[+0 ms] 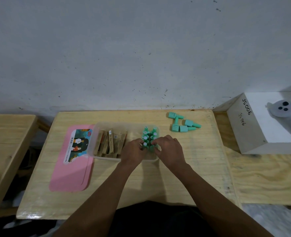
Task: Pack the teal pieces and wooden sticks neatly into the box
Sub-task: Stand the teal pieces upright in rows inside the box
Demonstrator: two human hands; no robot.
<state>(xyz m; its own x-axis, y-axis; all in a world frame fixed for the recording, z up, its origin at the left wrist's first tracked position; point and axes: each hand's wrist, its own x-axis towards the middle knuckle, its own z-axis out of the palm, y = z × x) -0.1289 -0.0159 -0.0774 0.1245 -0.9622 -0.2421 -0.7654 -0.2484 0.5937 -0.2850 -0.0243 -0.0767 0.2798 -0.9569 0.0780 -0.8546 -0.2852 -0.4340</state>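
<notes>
A clear plastic box (97, 127) stands in the middle of the wooden table. Its left half holds several wooden sticks (109, 144) standing side by side. Its right half holds two rows of upright teal pieces (149, 135) with round white labels on their tops. My left hand (133, 151) pinches the nearest piece of the left row. My right hand (168, 149) pinches the nearest piece of the right row. Several more teal pieces (181, 124) lie loose on the table, to the right of and behind the box.
A pink lid (69, 175) with a picture label lies flat left of the box, partly under it. A white box (268, 127) marked JS006, with a white device on top, stands at the right. A second wooden table (2, 142) is at the left.
</notes>
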